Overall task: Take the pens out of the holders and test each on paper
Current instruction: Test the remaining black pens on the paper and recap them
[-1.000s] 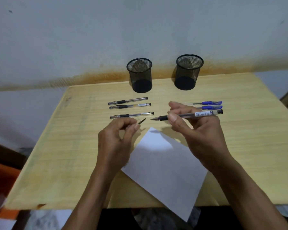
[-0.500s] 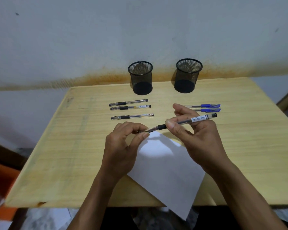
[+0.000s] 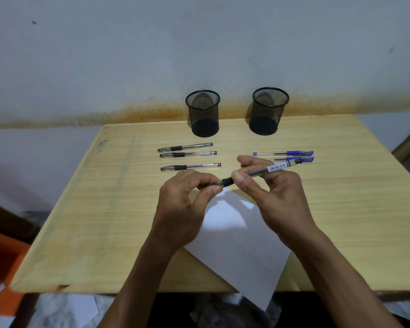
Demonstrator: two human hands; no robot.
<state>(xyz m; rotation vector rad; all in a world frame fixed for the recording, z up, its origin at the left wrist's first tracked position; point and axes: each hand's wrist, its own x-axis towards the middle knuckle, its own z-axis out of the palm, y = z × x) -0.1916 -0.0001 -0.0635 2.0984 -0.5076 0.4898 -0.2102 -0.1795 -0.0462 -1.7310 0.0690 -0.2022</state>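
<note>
My right hand (image 3: 276,200) pinches a clear-barrelled black pen with a barcode label (image 3: 263,172) between thumb and fingers, held tilted over the table. My left hand (image 3: 187,204) is closed on the pen's tip end, fingertips covering it; can't tell if a cap is in there. Both hands sit above the far corner of the white paper sheet (image 3: 237,247), which lies skewed on the light wooden table (image 3: 104,221) and overhangs its near edge. Three capped black pens (image 3: 187,155) lie in a row at left, two blue-capped pens (image 3: 284,156) at right, the held pen's rear end overlapping the nearer one. Two black mesh pen holders (image 3: 202,113) stand at the far edge by the wall.
</note>
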